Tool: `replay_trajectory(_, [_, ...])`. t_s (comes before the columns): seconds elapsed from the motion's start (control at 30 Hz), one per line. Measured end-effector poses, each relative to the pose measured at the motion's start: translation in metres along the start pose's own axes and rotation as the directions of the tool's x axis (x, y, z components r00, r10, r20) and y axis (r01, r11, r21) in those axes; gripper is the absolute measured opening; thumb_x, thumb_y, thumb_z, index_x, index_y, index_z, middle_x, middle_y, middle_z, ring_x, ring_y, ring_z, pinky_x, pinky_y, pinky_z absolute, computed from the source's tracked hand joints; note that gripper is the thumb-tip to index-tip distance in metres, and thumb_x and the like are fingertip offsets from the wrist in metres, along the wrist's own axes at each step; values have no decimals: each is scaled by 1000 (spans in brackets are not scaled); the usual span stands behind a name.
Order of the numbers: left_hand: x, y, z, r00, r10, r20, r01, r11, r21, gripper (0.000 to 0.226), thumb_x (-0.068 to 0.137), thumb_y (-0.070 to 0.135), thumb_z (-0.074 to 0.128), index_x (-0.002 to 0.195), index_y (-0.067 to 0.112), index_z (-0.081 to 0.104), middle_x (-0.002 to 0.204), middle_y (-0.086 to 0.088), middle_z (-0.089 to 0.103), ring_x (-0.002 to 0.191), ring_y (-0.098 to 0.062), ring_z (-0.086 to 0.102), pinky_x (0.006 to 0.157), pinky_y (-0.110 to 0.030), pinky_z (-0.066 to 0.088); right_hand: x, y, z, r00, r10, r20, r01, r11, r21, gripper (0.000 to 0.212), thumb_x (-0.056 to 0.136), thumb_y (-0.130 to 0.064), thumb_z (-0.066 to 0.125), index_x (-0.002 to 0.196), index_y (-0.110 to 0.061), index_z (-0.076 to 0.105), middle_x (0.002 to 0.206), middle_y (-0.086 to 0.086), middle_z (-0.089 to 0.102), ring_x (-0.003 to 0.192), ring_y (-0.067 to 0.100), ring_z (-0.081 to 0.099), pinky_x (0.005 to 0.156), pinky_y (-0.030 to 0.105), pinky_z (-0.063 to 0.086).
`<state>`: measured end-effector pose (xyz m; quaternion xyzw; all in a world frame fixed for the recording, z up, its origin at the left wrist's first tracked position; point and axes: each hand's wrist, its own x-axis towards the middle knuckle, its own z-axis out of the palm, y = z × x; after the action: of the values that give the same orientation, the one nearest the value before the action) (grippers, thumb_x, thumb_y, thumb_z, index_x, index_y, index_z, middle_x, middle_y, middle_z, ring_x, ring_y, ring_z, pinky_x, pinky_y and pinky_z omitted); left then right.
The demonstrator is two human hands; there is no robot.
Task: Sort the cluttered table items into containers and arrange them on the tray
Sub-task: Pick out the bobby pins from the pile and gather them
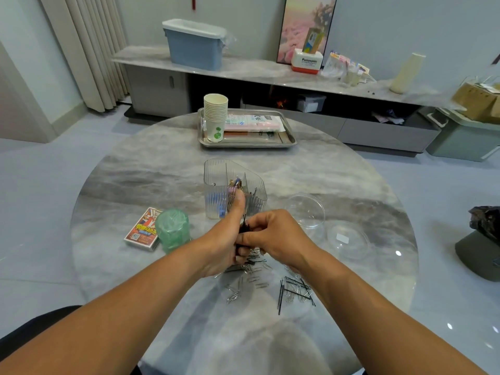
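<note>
Your left hand (224, 247) and right hand (273, 234) meet over scattered paper clips (243, 282) and black hairpins (295, 290), both closed on a pinched hairpin bundle (244, 227); just beyond stands the clear divided organizer (232, 185); the steel tray (247, 143) sits farther back.

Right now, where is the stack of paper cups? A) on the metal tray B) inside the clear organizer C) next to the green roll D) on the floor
A: the stack of paper cups stands on the left part of the metal tray at the table's far side.
</note>
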<state>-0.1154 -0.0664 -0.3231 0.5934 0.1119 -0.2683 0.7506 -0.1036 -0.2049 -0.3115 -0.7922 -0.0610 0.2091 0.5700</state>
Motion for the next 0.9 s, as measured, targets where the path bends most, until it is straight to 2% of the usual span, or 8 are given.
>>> replay_trajectory(0.13, [3,3,3,998,21,-55,-22,1000,-19,64,86,84,23,83,29,55,65,-2,46,53,-14,36,53,-29,26,2,-2,5,1000,0,-28,1,998,69,6,84,5,76,86,9,71,61,12,69,50,14,66,50,21,53])
replay_trajectory(0.2, [6,6,5,1000,6,-24,-7,999,-51,79,87,85,21,105,21,63,67,-4,45,55,-14,37,52,-28,30,5,-5,1,997,29,-66,-24,997,76,8,83,5,76,88,10,71,69,25,70,54,20,67,56,28,59])
replay_trajectory(0.27, [9,11,5,1000,-22,-6,21,993,-117,96,87,85,22,136,9,54,70,-6,48,59,-16,46,54,-29,41,11,-8,-13,992,73,-101,-62,992,111,15,82,4,78,93,11,72,74,24,71,56,20,67,60,27,60])
replay_trajectory(0.33, [8,17,1,998,-51,-31,46,987,-151,94,87,84,26,134,6,50,87,-15,64,76,-24,65,68,-35,56,23,-16,-33,977,128,-169,-95,978,187,18,80,4,80,95,11,72,77,15,73,58,17,68,60,22,58])
replay_trajectory(0.43, [8,19,-8,989,-59,-138,48,996,-82,84,92,78,31,135,8,48,106,-22,68,94,-32,70,79,-39,61,44,-32,-64,934,150,-323,-83,974,212,17,78,7,81,91,9,71,79,16,73,59,17,71,59,19,59])
replay_trajectory(0.57, [8,18,-17,974,-12,-226,10,1000,-11,65,102,62,33,127,6,55,88,-15,64,72,-24,62,61,-32,56,74,-45,-73,907,121,-403,-115,993,39,12,77,7,82,85,5,73,87,22,72,62,22,72,59,22,60])
replay_trajectory(0.73, [10,22,-20,960,-20,-281,15,1000,-18,48,108,50,31,106,9,56,84,-15,59,66,-24,60,54,-30,53,108,-46,-48,916,121,-381,-200,964,-175,14,77,5,83,85,6,72,90,28,72,74,33,76,76,41,64])
replay_trajectory(0.9, [13,22,-21,953,-37,-299,24,999,-48,41,109,44,33,108,9,55,76,-11,56,59,-20,56,47,-25,53,118,-43,-30,953,99,-286,-232,848,-478,13,77,2,83,75,5,70,72,17,64,76,28,71,85,48,61])
